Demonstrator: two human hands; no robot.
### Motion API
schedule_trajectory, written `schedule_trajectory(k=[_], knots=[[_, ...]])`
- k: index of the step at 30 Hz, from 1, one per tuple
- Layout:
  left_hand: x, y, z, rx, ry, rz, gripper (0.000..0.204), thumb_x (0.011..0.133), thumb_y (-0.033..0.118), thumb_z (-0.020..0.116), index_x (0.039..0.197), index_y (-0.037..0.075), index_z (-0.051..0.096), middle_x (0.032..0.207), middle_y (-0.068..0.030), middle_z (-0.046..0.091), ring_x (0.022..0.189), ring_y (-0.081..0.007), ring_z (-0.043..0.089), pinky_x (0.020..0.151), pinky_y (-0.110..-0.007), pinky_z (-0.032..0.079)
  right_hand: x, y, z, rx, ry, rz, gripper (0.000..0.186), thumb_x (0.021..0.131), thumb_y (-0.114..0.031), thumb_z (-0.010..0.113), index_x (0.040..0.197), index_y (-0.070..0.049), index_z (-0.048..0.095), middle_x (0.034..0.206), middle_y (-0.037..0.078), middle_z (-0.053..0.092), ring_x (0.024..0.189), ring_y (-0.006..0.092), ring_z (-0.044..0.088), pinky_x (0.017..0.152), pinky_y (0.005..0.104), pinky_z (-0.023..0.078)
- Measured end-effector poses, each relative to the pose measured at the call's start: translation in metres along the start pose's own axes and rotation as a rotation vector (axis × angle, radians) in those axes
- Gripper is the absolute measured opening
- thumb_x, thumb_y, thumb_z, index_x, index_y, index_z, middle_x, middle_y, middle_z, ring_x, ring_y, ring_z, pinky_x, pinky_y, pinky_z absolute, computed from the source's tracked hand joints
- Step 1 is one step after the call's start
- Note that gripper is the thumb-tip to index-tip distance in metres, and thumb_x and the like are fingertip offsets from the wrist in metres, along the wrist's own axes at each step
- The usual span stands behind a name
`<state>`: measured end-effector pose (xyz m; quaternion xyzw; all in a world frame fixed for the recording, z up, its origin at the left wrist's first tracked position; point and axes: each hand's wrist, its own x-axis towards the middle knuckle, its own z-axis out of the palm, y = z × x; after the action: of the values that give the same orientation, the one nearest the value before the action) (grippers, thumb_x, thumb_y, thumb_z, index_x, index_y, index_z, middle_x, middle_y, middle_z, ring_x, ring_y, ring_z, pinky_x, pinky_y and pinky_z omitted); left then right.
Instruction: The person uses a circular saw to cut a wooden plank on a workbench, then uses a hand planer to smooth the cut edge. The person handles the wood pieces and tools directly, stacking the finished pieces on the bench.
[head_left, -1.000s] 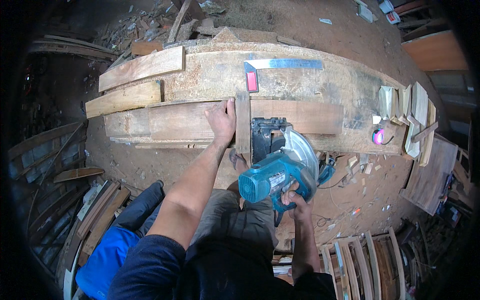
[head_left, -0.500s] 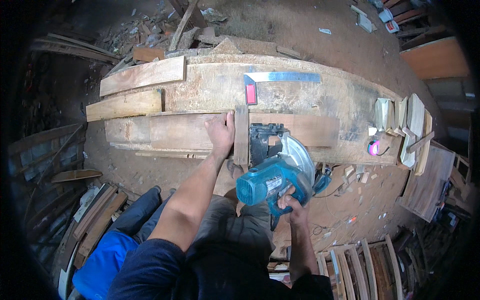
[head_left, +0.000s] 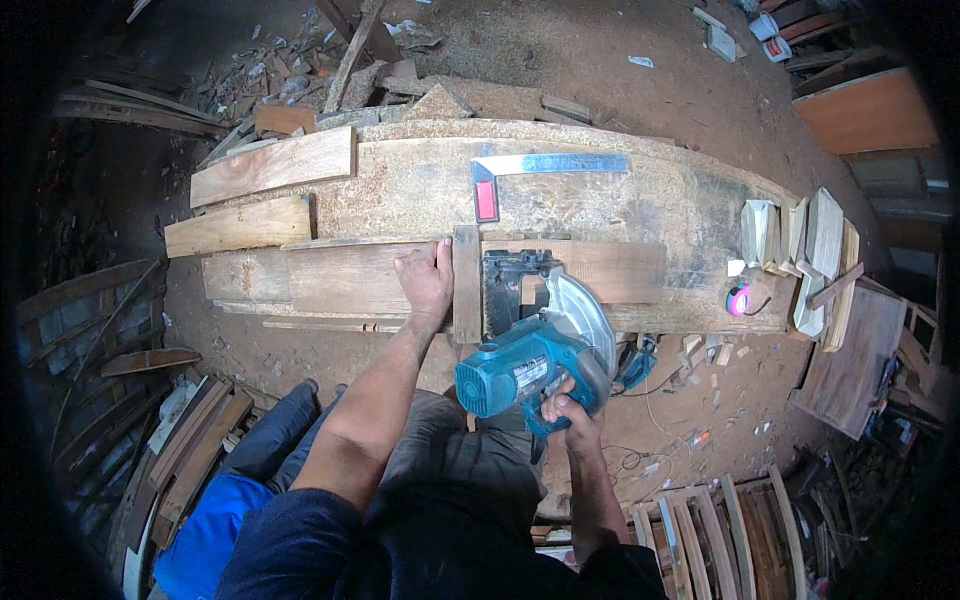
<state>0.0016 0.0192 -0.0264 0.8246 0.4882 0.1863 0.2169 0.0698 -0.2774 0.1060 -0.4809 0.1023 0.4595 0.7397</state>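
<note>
My right hand [head_left: 572, 412] is wrapped round the rear handle of a teal circular saw [head_left: 535, 365]. The saw's black base plate [head_left: 505, 285] lies on a long wooden board [head_left: 345, 277], just right of a short wooden strip [head_left: 466, 290] laid across that board. On the board's left part, my left hand [head_left: 427, 280] bears down with bent fingers, its thumb beside the strip. Its fingertips are partly hidden. Beyond the board, a try square [head_left: 550, 163] with a red-and-black handle rests on the worktable [head_left: 400, 195]. The saw's blade cannot be seen beneath its guard.
Two loose planks [head_left: 275, 165] lie at the table's far left. Pale wood offcuts [head_left: 825, 235] and a pink tape measure [head_left: 738, 299] sit at its right end. A cable [head_left: 655, 410] trails over the littered floor. Stacked timber [head_left: 720, 540] stands at the lower right.
The whole view has shifted slightly, carrying the table and tools a little to the left and down. Both hands keep their places on the board and the saw; the saw stays beside the strip.
</note>
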Motion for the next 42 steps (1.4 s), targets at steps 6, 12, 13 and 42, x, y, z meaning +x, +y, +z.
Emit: schedule_trajectory(k=[6,12,13,42], knots=[[0.001,-0.001,0.001,-0.002,-0.043,-0.006,0.034,0.1,0.03,0.058,0.074,0.01,0.067,0.065,-0.0139,0.061,0.068,-0.032,0.058,0.075,-0.045,0.035,0.007,-0.008,0.01,-0.018,0.023,-0.006,0.022,0.083,-0.002,0.069,0.1,-0.002,0.056,0.076,0.009,0.057,0.062,0.0192,0.056,0.061,0.0364,0.047],[0.001,0.0,0.002,0.018,-0.02,-0.005,0.034,0.1,0.03,0.059,0.074,0.01,0.067,0.064,-0.0134,0.06,0.067,-0.0309,0.057,0.075,-0.045,0.035,0.016,-0.014,0.019,-0.033,0.046,-0.013,0.022,0.083,-0.005,0.07,0.099,-0.001,0.056,0.074,0.009,0.056,0.06,0.0197,0.055,0.061,0.0371,0.047],[0.001,0.0,0.002,0.025,-0.02,-0.003,0.033,0.1,0.03,0.059,0.074,0.01,0.067,0.064,-0.0134,0.06,0.067,-0.0309,0.057,0.075,-0.045,0.035,0.017,-0.015,0.02,-0.028,0.045,-0.012,0.022,0.083,-0.005,0.07,0.099,-0.001,0.056,0.074,0.008,0.056,0.06,0.0195,0.055,0.061,0.0371,0.047],[-0.008,-0.024,0.017,-0.107,-0.091,-0.133,0.029,0.099,0.026,0.059,0.083,0.005,0.071,0.074,-0.0187,0.065,0.074,-0.0363,0.061,0.075,-0.05,0.043,0.068,-0.037,0.044,-0.025,0.036,-0.002,0.032,0.089,-0.003,0.067,0.12,0.002,0.058,0.078,0.005,0.057,0.062,0.0133,0.054,0.059,0.0309,0.045]])
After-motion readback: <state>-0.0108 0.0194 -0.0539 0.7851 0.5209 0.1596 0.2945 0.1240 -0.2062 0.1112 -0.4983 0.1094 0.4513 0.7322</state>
